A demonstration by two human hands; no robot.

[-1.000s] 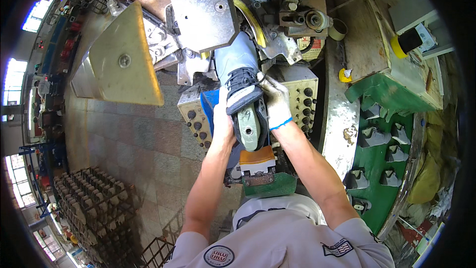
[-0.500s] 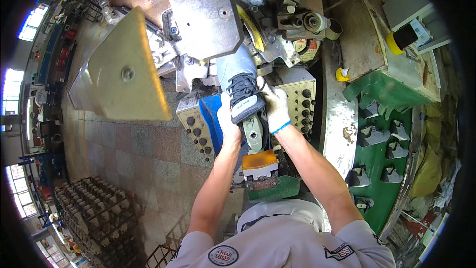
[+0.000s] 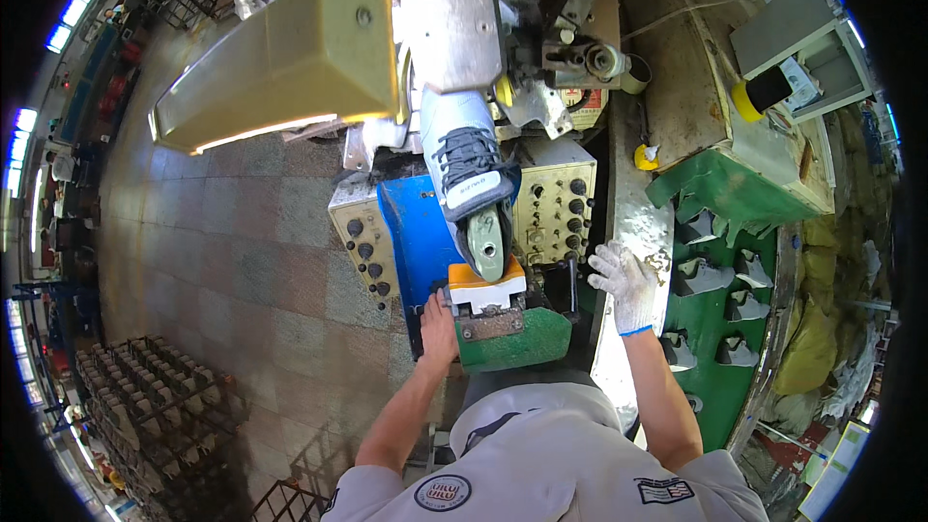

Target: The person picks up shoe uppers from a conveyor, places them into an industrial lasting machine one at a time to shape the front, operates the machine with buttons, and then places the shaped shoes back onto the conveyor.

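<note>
While the machine (image 3: 452,24) hides the far end of the shoe (image 3: 459,130) beneath its plate, both hands are away from the shoe.
Cut off by the top edge, the machine towers beyond the shoe; the blue panel (image 3: 411,222) to the shoe's left is partly covered; the green-fronted block (image 3: 517,340) lies on its near side. The gloved right hand (image 3: 628,285), nearer and well to the right of the shoe, holds nothing, fingers spread. The left hand (image 3: 437,329), nearer and leftward, lies beside the block, its fingers short of the shoe; whether they clamp anything, I cannot tell.
</note>
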